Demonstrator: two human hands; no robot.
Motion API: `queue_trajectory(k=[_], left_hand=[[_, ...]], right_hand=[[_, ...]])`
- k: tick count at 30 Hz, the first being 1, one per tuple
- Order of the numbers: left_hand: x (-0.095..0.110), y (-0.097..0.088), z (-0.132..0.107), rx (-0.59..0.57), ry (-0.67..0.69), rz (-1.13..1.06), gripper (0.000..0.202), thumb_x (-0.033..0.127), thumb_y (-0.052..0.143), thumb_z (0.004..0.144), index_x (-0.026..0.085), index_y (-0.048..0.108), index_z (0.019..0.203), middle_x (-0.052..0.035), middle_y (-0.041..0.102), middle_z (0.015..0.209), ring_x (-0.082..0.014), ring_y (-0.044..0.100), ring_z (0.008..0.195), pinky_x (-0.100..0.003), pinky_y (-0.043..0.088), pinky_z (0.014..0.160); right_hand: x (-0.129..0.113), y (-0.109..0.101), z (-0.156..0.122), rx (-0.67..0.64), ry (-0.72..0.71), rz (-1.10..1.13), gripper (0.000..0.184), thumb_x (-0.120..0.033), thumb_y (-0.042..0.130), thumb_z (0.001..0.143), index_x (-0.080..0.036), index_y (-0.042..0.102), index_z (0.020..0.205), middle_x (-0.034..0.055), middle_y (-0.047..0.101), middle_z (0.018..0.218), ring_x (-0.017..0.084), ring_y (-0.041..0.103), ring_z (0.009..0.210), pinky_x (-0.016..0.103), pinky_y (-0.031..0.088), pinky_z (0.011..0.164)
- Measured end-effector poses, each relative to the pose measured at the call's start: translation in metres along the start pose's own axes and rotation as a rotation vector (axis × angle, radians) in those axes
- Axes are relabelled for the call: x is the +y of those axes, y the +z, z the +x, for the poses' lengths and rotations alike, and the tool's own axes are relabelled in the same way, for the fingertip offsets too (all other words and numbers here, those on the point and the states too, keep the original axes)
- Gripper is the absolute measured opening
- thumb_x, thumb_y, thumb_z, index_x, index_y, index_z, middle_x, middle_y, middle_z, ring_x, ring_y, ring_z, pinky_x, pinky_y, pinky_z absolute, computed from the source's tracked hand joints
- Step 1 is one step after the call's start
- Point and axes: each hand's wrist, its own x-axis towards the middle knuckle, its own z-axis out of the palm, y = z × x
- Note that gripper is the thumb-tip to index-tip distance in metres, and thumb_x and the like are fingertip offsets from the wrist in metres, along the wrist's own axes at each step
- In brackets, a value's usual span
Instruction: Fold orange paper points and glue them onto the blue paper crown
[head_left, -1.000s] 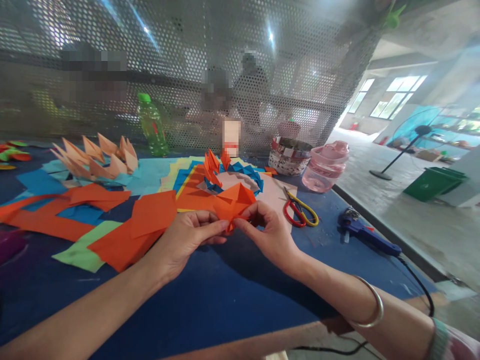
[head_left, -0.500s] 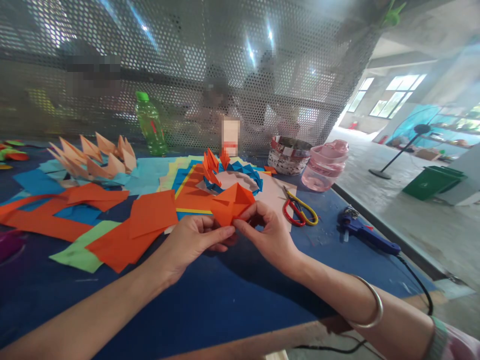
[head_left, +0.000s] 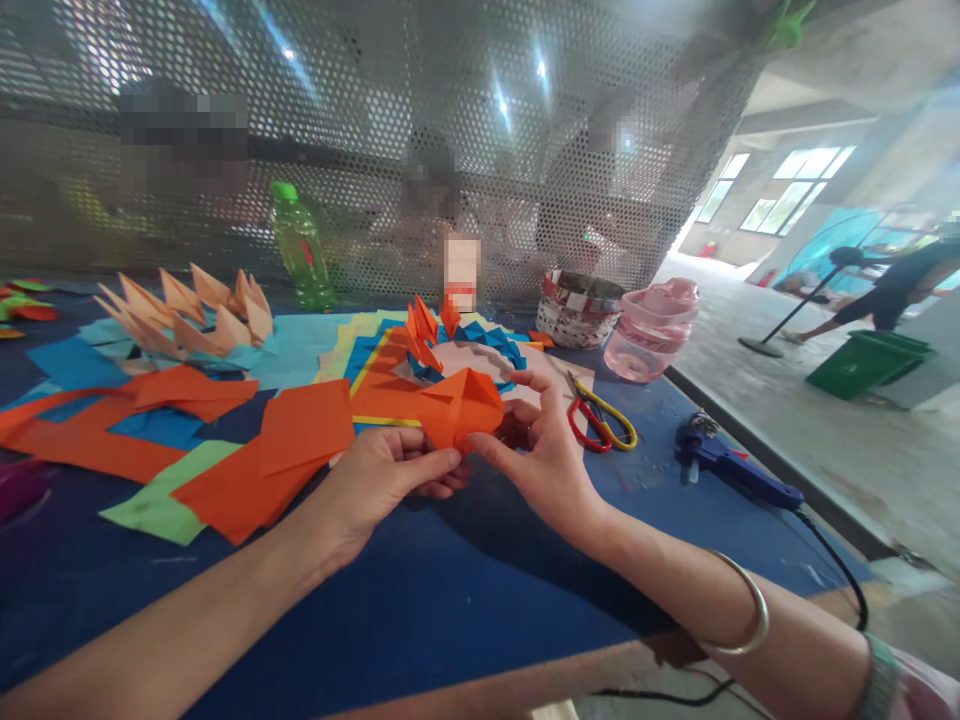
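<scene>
A folded orange paper piece (head_left: 461, 405) is held between both hands above the blue table (head_left: 420, 600). My left hand (head_left: 382, 485) pinches its lower corner with thumb and fingers. My right hand (head_left: 544, 460) grips its right side, thumb at the bottom and index finger raised behind it. Just beyond sits a ring of blue and orange folded paper (head_left: 465, 350) on stacked coloured sheets.
Loose orange sheets (head_left: 300, 430) and a green sheet (head_left: 161, 505) lie at left, with a peach folded crown (head_left: 187, 310) behind. Red-and-yellow scissors (head_left: 600, 420), a blue glue gun (head_left: 731, 470), a pink jar (head_left: 652, 330), a woven basket (head_left: 577, 310) and a green bottle (head_left: 300, 245) stand around. A perforated screen rises behind.
My right index finger has lifted and spread behind the orange piece, which has tilted slightly toward the left. A person has come into view at far right.
</scene>
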Motion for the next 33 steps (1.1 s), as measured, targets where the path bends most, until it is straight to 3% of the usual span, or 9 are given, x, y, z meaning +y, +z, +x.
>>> queue_trajectory(k=[7, 14, 23, 27, 33], left_hand=[[0.000, -0.001, 0.000, -0.035, 0.040, 0.017, 0.026, 0.034, 0.080, 0.061, 0.014, 0.077, 0.078, -0.0074, 0.078, 0.075, -0.0170, 0.070, 0.069, -0.024, 0.053, 0.064], [-0.001, -0.003, 0.001, -0.026, 0.026, 0.039, 0.031, 0.038, 0.082, 0.060, 0.015, 0.077, 0.080, -0.0077, 0.078, 0.075, -0.0178, 0.070, 0.069, -0.025, 0.052, 0.064], [-0.001, -0.004, 0.002, -0.034, 0.006, 0.085, 0.029, 0.042, 0.081, 0.063, 0.016, 0.077, 0.076, -0.0094, 0.078, 0.077, -0.0178, 0.070, 0.068, -0.025, 0.052, 0.065], [-0.001, -0.003, 0.001, -0.026, 0.003, 0.083, 0.028, 0.041, 0.081, 0.062, 0.016, 0.077, 0.074, -0.0085, 0.078, 0.075, -0.0170, 0.070, 0.068, -0.025, 0.052, 0.065], [-0.001, -0.004, 0.002, -0.030, 0.000, 0.094, 0.026, 0.039, 0.082, 0.058, 0.016, 0.075, 0.067, -0.0067, 0.075, 0.066, -0.0156, 0.067, 0.059, -0.025, 0.050, 0.060]], right_hand=[[0.001, -0.001, 0.003, -0.141, 0.226, 0.247, 0.067, -0.035, 0.084, 0.064, -0.023, 0.044, 0.116, -0.0019, 0.071, 0.079, 0.016, 0.069, 0.071, 0.030, 0.054, 0.070], [0.000, -0.002, 0.003, -0.151, 0.171, 0.235, 0.057, -0.040, 0.084, 0.065, -0.023, 0.050, 0.108, -0.0075, 0.064, 0.062, 0.016, 0.067, 0.064, 0.028, 0.053, 0.065], [-0.003, -0.004, 0.004, -0.161, 0.116, 0.119, 0.041, -0.034, 0.068, 0.081, -0.022, 0.048, 0.114, -0.0056, 0.067, 0.064, 0.013, 0.064, 0.060, 0.024, 0.049, 0.061], [0.000, -0.003, 0.003, -0.156, 0.128, 0.136, 0.047, -0.034, 0.071, 0.079, -0.023, 0.046, 0.117, -0.0052, 0.068, 0.068, 0.013, 0.067, 0.064, 0.024, 0.051, 0.062], [0.007, 0.000, 0.002, -0.202, 0.190, 0.224, 0.068, -0.035, 0.086, 0.063, -0.023, 0.045, 0.115, 0.0001, 0.073, 0.086, 0.020, 0.073, 0.076, 0.034, 0.059, 0.074]])
